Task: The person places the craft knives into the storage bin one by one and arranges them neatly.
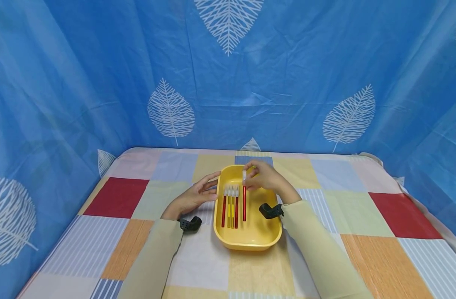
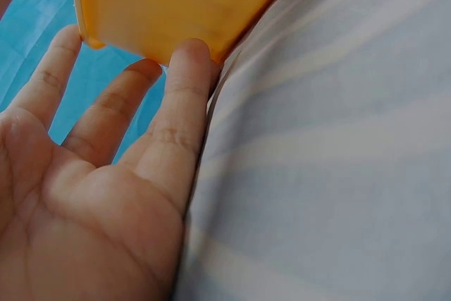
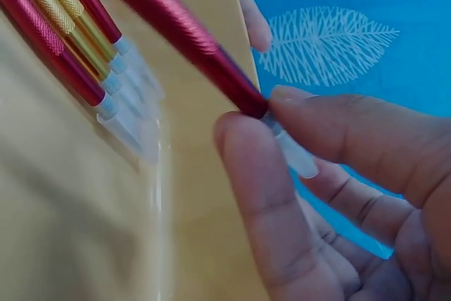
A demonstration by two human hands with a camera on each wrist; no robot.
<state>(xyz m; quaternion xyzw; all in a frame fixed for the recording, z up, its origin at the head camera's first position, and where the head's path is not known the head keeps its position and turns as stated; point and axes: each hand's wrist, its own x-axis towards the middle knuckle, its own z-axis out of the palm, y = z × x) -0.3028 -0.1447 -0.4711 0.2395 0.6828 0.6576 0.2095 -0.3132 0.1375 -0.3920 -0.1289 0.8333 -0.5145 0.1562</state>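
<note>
My right hand (image 1: 264, 177) pinches a red craft knife (image 3: 176, 26) between thumb and forefinger, near its translucent cap (image 3: 296, 153). The knife's knurled handle points toward me over the yellow plastic tray (image 1: 250, 245). Left of it in the tray lie two gold craft knives (image 1: 230, 211) and two red craft knives (image 1: 223, 211), side by side with capped ends facing away. My left hand (image 1: 192, 198) is at the tray's left side, its fingers extended and fingertips against the outer wall, as the left wrist view shows.
A patchwork tablecloth (image 1: 186, 270) of coloured squares lies under the tray. Blue curtains (image 1: 287, 83) with white leaf prints stand behind and at both sides of the table. A black wrist camera (image 1: 190, 224) sits on the left wrist, another (image 1: 270, 211) on the right.
</note>
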